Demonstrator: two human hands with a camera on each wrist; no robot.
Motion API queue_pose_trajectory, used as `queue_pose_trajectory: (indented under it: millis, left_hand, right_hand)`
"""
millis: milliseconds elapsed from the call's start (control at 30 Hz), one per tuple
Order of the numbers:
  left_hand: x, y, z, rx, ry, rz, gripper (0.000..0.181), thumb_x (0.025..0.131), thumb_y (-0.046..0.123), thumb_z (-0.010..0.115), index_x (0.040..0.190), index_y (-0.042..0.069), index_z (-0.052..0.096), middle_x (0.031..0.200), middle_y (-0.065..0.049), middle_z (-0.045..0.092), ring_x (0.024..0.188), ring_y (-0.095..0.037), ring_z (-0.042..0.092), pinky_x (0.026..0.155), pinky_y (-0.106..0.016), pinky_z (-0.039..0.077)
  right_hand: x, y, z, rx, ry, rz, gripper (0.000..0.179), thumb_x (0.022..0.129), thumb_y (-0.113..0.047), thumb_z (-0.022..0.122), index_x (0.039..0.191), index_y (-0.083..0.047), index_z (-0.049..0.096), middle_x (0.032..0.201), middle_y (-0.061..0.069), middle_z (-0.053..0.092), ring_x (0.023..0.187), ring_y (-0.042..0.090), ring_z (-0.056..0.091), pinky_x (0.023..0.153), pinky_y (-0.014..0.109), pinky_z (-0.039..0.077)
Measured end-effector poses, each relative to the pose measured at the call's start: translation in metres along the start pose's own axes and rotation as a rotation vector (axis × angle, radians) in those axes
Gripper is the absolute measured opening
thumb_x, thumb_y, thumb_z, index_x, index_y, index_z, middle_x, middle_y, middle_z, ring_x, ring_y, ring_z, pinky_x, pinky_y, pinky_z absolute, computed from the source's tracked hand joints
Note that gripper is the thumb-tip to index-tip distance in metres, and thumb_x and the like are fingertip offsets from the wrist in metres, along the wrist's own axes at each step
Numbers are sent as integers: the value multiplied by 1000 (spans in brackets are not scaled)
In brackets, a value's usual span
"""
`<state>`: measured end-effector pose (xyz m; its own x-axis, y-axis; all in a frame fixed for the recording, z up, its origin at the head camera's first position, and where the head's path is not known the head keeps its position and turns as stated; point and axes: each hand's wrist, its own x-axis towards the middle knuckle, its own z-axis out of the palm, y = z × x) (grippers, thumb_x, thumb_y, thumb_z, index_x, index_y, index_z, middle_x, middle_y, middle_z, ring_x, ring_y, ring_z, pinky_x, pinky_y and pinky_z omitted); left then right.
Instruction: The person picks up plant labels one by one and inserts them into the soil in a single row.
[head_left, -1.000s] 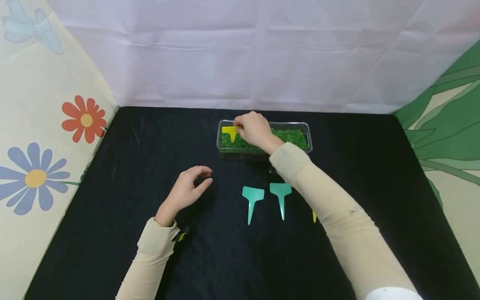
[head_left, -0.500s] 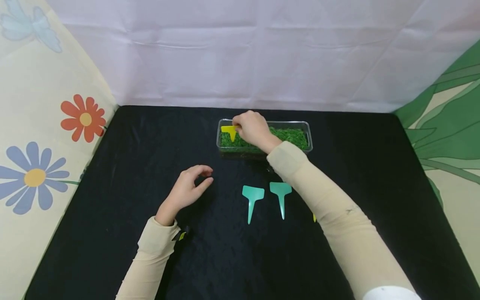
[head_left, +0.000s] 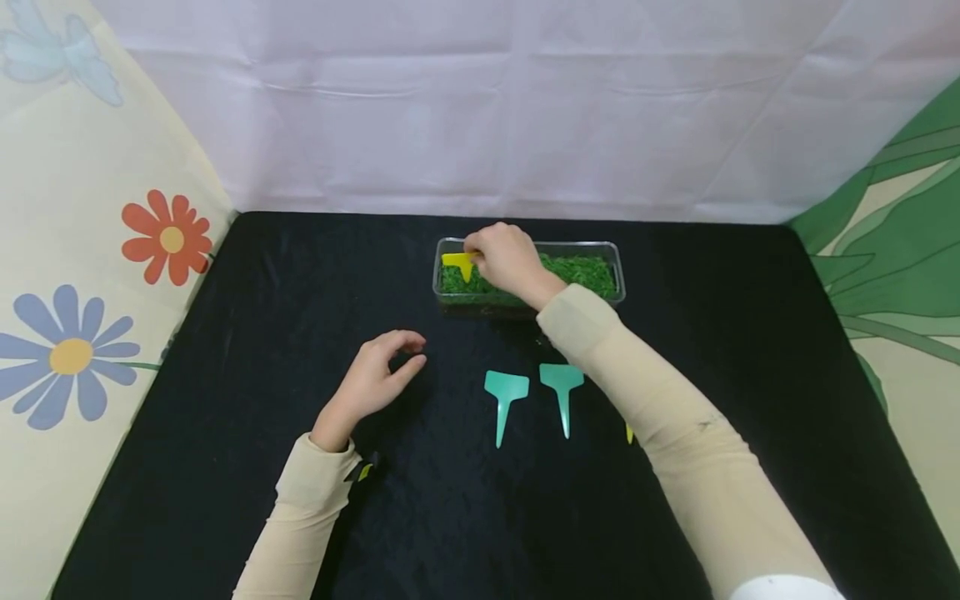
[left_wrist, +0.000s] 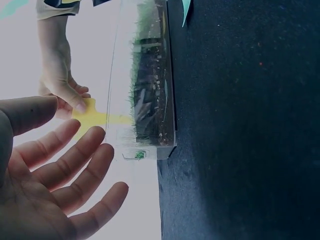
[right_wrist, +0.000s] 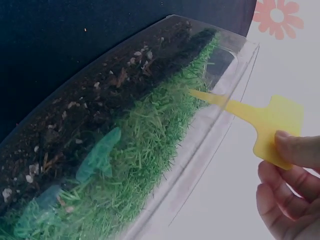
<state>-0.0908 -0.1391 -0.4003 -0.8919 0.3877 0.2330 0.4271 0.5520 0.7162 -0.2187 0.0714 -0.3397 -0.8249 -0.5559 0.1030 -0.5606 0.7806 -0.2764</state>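
Note:
My right hand (head_left: 508, 260) pinches the broad head of a yellow plant label (right_wrist: 280, 120) between thumb and fingers. The label stands upright, its pointed stem down in the grass (head_left: 581, 273) near the left end of a clear plastic box (head_left: 619, 279). Dark soil shows under the grass through the box wall in the right wrist view. Nearer the front, my left hand (head_left: 375, 375) holds nothing; its fingers are loosely bent, left of the box. Two teal plant labels (head_left: 506, 387) lie on the black cloth in front of the box, stems toward me.
A yellow tip (head_left: 629, 433) pokes out beside the right sleeve (head_left: 667, 408), which hides the rest of it. Black cloth (head_left: 300, 283) covers the table. A white curtain (head_left: 390, 108) hangs behind, and flower-printed panels flank both sides.
The yellow plant label sits very slightly lower, with a bit less stem showing above the grass. Both hands stay almost where they were.

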Motion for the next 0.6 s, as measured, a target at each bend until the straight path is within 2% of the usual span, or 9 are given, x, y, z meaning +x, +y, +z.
queue_pose_trajectory:
  millis: [333, 600]
  left_hand:
    - [-1, 2, 0, 2, 3, 12, 22, 84, 5, 63, 104, -4, 60, 96, -14, 63, 89, -25, 58, 78, -44, 47]
    - [-1, 2, 0, -4, 6, 10, 22, 84, 5, 62, 104, -4, 60, 97, -13, 63, 89, -25, 59, 78, -44, 47]
  right_hand:
    - [1, -1, 0, -19, -29, 17, 21, 90, -9, 56, 108, -7, 66, 105, 11, 65, 88, 25, 61, 77, 34, 49]
    - [4, 0, 3, -36, -16, 29, 19, 90, -10, 56, 106, -7, 67, 102, 11, 65, 87, 25, 61, 75, 35, 49]
